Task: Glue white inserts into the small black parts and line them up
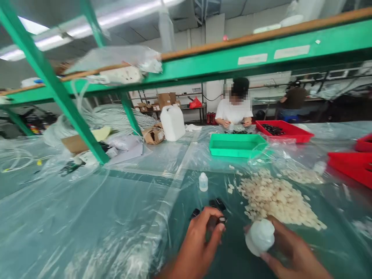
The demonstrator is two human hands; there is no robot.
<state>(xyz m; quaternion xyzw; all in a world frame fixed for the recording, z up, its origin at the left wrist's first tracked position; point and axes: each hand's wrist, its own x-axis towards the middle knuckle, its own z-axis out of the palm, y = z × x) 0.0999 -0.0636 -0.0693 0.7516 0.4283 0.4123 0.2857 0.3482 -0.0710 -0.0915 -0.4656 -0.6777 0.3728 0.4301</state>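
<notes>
My left hand [200, 240] is closed around a small black part [215, 222] at the lower middle, pinching it between thumb and fingers. A few more black parts [217, 204] lie on the plastic sheet just beyond it. My right hand [286, 248] grips a small white bottle [259, 236], held close to the left hand. A heap of small cream-white pieces [276, 197] lies just behind the right hand. A small white bottle [203, 182] stands upright a little farther back.
Clear plastic sheeting covers the table [101, 217]. A green tray [236, 145] and red trays [286, 131] sit farther back; more red trays [351, 164] at right. A white jug [172, 122] and cardboard boxes stand by the green shelf frame [69, 112]. A person [235, 110] works opposite.
</notes>
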